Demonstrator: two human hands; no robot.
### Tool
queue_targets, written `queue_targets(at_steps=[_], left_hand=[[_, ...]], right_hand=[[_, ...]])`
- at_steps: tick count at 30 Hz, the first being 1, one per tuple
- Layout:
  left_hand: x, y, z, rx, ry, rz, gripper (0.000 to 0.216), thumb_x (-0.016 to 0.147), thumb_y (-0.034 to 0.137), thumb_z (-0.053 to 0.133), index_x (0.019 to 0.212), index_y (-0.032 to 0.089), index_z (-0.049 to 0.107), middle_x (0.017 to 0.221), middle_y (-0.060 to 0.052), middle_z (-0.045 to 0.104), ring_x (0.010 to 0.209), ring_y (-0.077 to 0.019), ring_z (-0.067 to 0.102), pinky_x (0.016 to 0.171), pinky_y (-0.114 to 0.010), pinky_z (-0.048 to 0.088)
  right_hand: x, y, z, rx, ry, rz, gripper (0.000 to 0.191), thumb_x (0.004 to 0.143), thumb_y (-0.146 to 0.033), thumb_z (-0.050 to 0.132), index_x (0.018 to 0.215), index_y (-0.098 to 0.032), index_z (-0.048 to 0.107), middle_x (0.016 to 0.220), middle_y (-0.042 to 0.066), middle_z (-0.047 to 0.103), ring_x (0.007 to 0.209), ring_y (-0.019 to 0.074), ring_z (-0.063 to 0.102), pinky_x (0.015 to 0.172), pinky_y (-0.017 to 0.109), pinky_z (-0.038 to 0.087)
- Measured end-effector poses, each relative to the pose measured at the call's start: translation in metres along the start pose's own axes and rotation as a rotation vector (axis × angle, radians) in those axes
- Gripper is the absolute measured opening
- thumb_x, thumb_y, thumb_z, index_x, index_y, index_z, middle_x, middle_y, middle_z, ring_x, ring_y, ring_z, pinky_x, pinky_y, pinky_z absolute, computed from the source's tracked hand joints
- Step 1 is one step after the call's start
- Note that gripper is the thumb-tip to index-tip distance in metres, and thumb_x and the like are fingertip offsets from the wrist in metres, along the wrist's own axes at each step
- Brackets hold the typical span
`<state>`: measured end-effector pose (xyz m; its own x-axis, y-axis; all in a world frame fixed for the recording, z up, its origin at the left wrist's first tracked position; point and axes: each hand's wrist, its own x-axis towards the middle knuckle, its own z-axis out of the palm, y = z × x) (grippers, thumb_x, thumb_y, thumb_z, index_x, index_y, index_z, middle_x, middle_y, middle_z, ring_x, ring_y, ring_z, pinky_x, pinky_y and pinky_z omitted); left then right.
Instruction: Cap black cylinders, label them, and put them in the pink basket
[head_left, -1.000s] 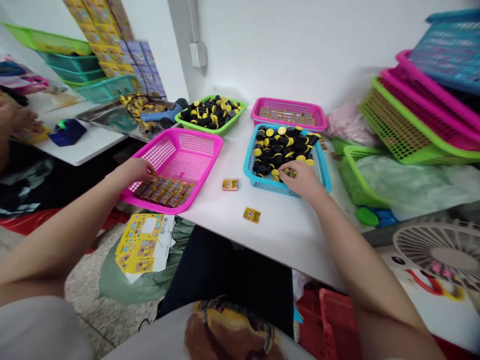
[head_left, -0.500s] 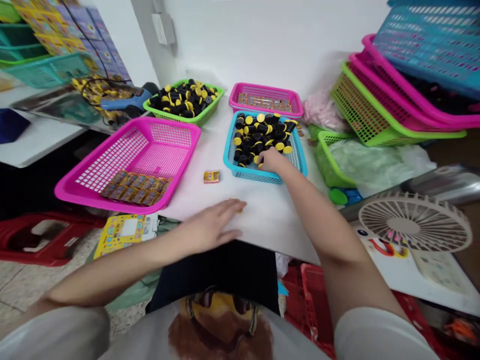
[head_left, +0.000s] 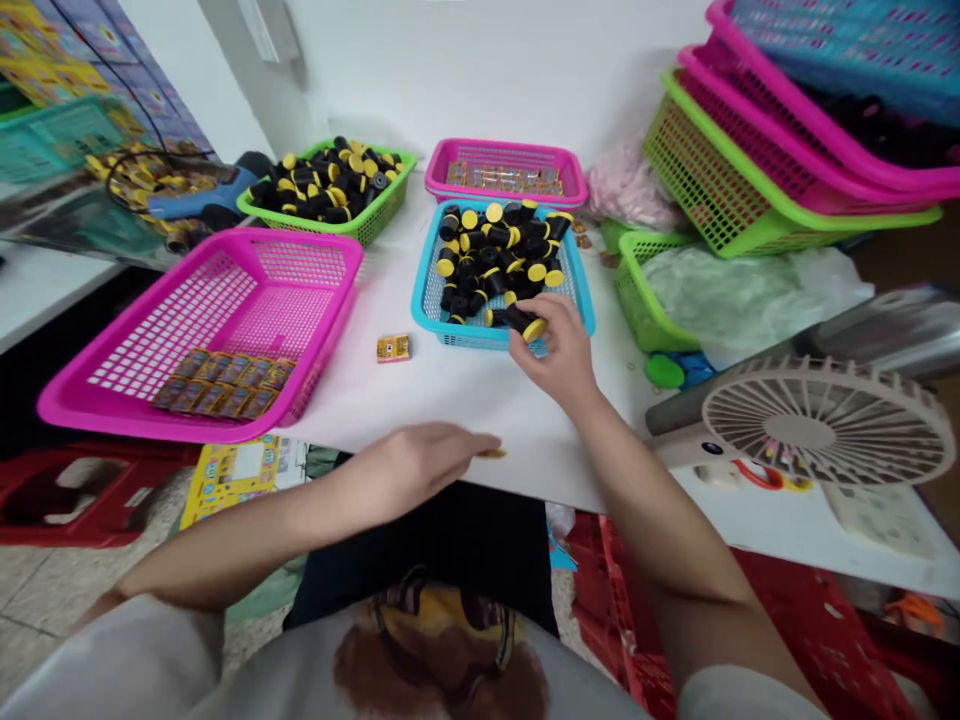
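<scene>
A black roller with a yellow cap [head_left: 525, 324] is pinched in the right hand [head_left: 559, 350] just over the blue basket [head_left: 427, 300]; it should be lifted clear without snagging. A small yellow packet [head_left: 491, 453] is nipped by the left hand [head_left: 420, 465] at the worktop [head_left: 450, 390] edge.

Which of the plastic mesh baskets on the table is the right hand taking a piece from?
The blue plastic mesh basket; the right hand holds a black-and-yellow cylinder at its near rim.

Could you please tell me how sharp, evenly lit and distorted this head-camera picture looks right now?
In the head view, light is bright and even with soft shadows; the blue basket and right hand holding a black-and-yellow cylinder are fairly sharp; the left hand is slightly motion-blurred; the stacked baskets and fan bow from wide-angle distortion.
</scene>
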<state>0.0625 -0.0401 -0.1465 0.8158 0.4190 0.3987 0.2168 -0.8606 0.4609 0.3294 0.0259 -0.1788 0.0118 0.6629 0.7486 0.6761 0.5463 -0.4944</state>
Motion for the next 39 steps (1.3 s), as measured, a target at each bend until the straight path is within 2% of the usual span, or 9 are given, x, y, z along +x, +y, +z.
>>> queue_targets(at_steps=[5, 9, 14, 17, 20, 24, 31, 35, 39], left_hand=[[0.079, -0.044, -0.007, -0.275, 0.311, -0.077, 0.016, 0.093, 0.034, 0.074, 0.092, 0.02, 0.079, 0.094, -0.006, 0.082, 0.088, -0.0174, 0.079, 0.08, -0.026, 0.064], [0.105, -0.084, 0.012, -0.643, 0.327, -0.34, 0.055, 0.069, 0.065, 0.087, 0.084, 0.014, 0.076, 0.073, -0.007, 0.078, 0.064, -0.0196, 0.077, 0.062, -0.029, 0.065], [0.094, -0.095, 0.021, -0.773, 0.235, -0.389, 0.062, 0.077, 0.074, 0.077, 0.078, 0.012, 0.072, 0.067, -0.009, 0.076, 0.056, -0.0174, 0.075, 0.055, -0.024, 0.064], [0.087, -0.094, 0.02, -0.777, 0.174, -0.313, 0.071, 0.087, 0.081, 0.059, 0.074, 0.012, 0.069, 0.068, -0.011, 0.076, 0.053, -0.0167, 0.074, 0.051, -0.023, 0.062], [0.085, -0.099, 0.022, -0.764, 0.163, -0.264, 0.075, 0.086, 0.084, 0.057, 0.077, 0.011, 0.071, 0.071, -0.013, 0.077, 0.058, -0.0186, 0.076, 0.054, -0.025, 0.064], [0.086, -0.107, 0.03, -0.718, 0.184, -0.232, 0.075, 0.085, 0.084, 0.056, 0.077, 0.011, 0.07, 0.075, -0.015, 0.078, 0.066, -0.0208, 0.079, 0.063, -0.028, 0.066], [0.087, -0.107, 0.031, -0.679, 0.321, -0.246, 0.079, 0.087, 0.085, 0.052, 0.09, 0.01, 0.074, 0.076, -0.014, 0.079, 0.066, -0.0191, 0.078, 0.063, -0.025, 0.064], [0.088, -0.109, 0.029, -0.588, 0.337, -0.197, 0.075, 0.092, 0.08, 0.052, 0.107, 0.011, 0.078, 0.075, -0.01, 0.08, 0.066, -0.0173, 0.078, 0.065, -0.024, 0.063], [0.088, -0.109, 0.027, -0.463, 0.274, -0.103, 0.058, 0.099, 0.066, 0.054, 0.082, 0.017, 0.08, 0.075, -0.006, 0.08, 0.075, -0.0154, 0.079, 0.075, -0.022, 0.062]], right_hand=[[-0.005, 0.012, 0.009, 0.185, 0.028, 0.123, 0.042, 0.093, -0.042, 0.062, 0.129, -0.027, 0.047, 0.123, 0.01, 0.063, 0.104, 0.0213, 0.07, 0.089, 0.039, 0.065], [-0.006, 0.015, 0.011, 0.25, 0.043, 0.153, 0.044, 0.094, -0.049, 0.063, 0.126, -0.027, 0.042, 0.12, 0.01, 0.065, 0.099, 0.0204, 0.073, 0.085, 0.038, 0.065], [-0.006, 0.006, 0.006, 0.339, 0.007, 0.224, 0.044, 0.093, -0.062, 0.063, 0.116, -0.027, 0.049, 0.113, 0.008, 0.07, 0.102, 0.0206, 0.074, 0.09, 0.038, 0.065], [-0.005, -0.003, 0.0, 0.452, -0.015, 0.275, 0.044, 0.091, -0.063, 0.068, 0.113, -0.027, 0.055, 0.103, 0.004, 0.073, 0.088, 0.0173, 0.074, 0.079, 0.034, 0.066], [-0.005, -0.008, -0.004, 0.506, -0.009, 0.324, 0.048, 0.088, -0.068, 0.069, 0.112, -0.028, 0.06, 0.109, 0.004, 0.075, 0.075, 0.0144, 0.072, 0.068, 0.032, 0.065], [-0.006, -0.008, -0.007, 0.566, 0.005, 0.337, 0.052, 0.087, -0.073, 0.067, 0.115, -0.03, 0.062, 0.102, 0.001, 0.074, 0.066, 0.0141, 0.071, 0.061, 0.033, 0.064], [-0.004, -0.01, -0.012, 0.655, -0.041, 0.305, 0.038, 0.083, -0.055, 0.082, 0.106, -0.027, 0.071, 0.083, -0.003, 0.068, 0.056, 0.0092, 0.065, 0.05, 0.024, 0.058], [0.001, -0.009, -0.018, 0.665, -0.1, 0.257, 0.033, 0.079, -0.043, 0.088, 0.104, -0.026, 0.075, 0.093, -0.001, 0.07, 0.06, 0.007, 0.065, 0.055, 0.022, 0.059], [0.004, -0.005, -0.023, 0.648, -0.228, 0.273, 0.047, 0.072, -0.038, 0.094, 0.113, -0.026, 0.075, 0.1, 0.001, 0.073, 0.077, 0.0118, 0.072, 0.074, 0.027, 0.066]])
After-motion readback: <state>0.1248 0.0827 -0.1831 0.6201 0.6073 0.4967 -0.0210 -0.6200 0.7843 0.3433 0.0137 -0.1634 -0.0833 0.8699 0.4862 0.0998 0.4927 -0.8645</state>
